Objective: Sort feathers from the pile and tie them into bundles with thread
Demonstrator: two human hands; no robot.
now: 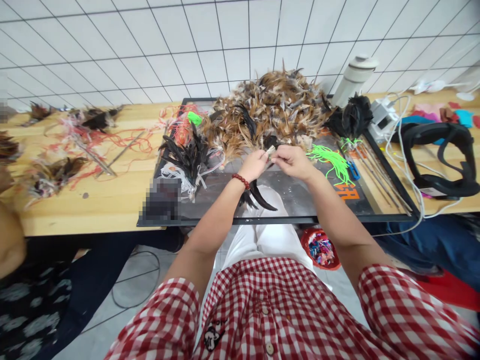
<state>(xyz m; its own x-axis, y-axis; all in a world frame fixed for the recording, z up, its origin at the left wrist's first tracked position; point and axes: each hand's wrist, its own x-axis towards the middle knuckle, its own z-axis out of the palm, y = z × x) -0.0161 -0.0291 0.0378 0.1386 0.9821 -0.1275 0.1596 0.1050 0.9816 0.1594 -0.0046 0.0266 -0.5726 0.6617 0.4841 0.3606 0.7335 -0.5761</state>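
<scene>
My left hand (255, 165), with a red bead bracelet on its wrist, is closed around a small feather bundle whose pale end (270, 150) shows at the fingertips. Long black feathers (264, 199) stick out below that wrist toward my body. My right hand (291, 160) is closed in a pinch right beside the pale end; what lies between its fingers is too small to make out. Both hands are over a dark tray (296, 197), just in front of a large heap of brown feathers (277, 102).
Black feathers with white ties (189, 160) lie left, bright green cords (330, 160) right. Farther right are thin sticks (380, 175), a bottle (354, 80), a white cable and a black headset strap (438, 160). A red basket (321, 248) stands below. Another person sits at left.
</scene>
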